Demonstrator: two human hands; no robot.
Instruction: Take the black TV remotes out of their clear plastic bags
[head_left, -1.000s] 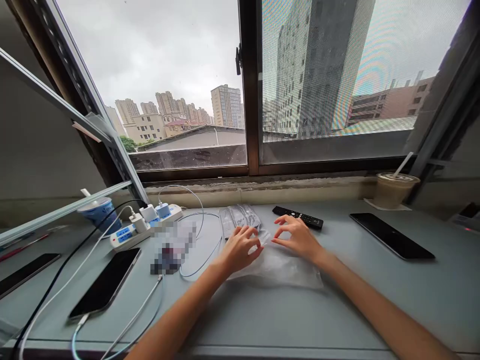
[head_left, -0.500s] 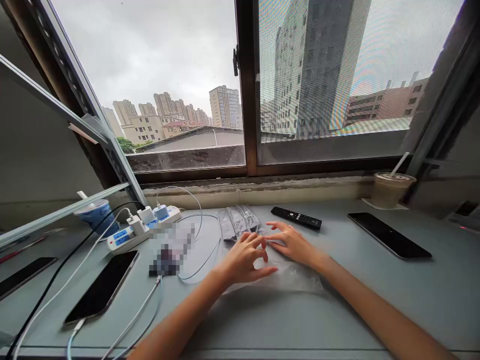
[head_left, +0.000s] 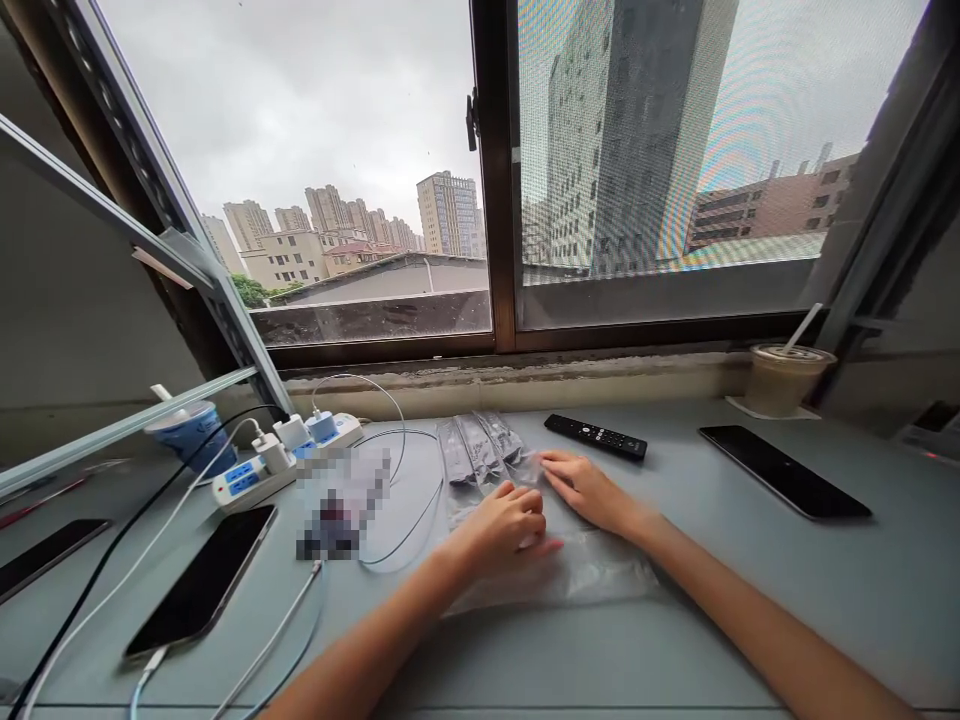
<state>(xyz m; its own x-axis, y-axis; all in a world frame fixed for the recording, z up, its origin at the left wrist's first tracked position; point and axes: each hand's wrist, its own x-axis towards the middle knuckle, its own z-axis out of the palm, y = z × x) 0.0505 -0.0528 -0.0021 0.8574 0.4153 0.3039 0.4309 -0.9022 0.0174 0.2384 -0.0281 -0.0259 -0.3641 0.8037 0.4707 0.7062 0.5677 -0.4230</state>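
Here's the left hand [head_left: 501,525], palm down, fingers curled over the clear plastic bag [head_left: 607,568]; whether it pinches any film, I can't tell. Opposite, the right hand [head_left: 589,490] stretches its fingers to the plastic beside the grey packets [head_left: 484,448], its hold just as unreadable. The bag lies mid-desk beneath both hands, packets at its far end. The remote [head_left: 596,438] sits just beyond the right hand! Desk top [head_left: 750,590] stretches rightward to the black-screened device [head_left: 784,470] and nearward to the front edge.
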